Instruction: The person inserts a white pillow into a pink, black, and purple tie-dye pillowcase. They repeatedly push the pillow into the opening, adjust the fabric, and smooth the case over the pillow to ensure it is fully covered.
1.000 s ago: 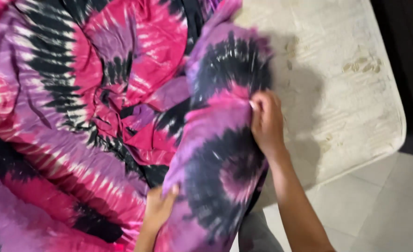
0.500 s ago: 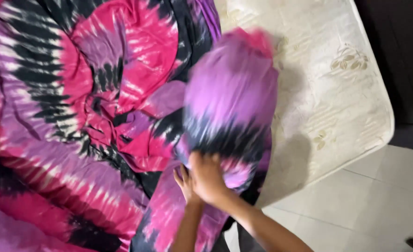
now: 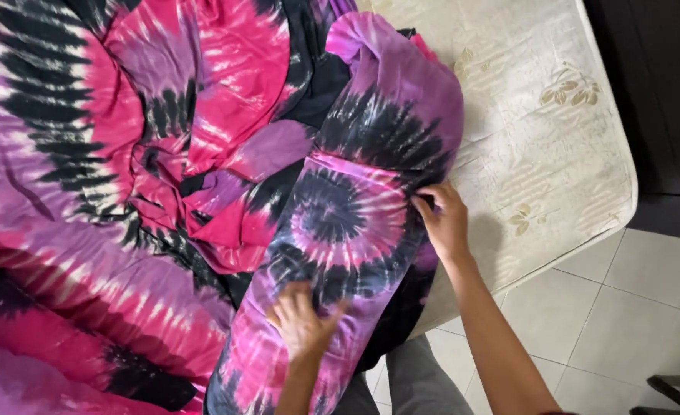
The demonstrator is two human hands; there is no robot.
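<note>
A long pillow in a purple, pink and black tie-dye cover lies across the near corner of a bare cream mattress. My left hand rests flat on the lower part of the cover, fingers spread. At the cover's right edge, about mid-length, my right hand pinches the fabric. A matching tie-dye sheet lies crumpled over the left of the mattress, touching the pillow.
The mattress corner and edge run down the right side, with pale floor tiles beyond. A dark wall or furniture stands at the far right. A dark object shows at the bottom right corner.
The pillow end that was lifted and blurred has come down flat on the mattress. My hands, together at its near end half a second ago, have separated: left lower, right to the side edge.
</note>
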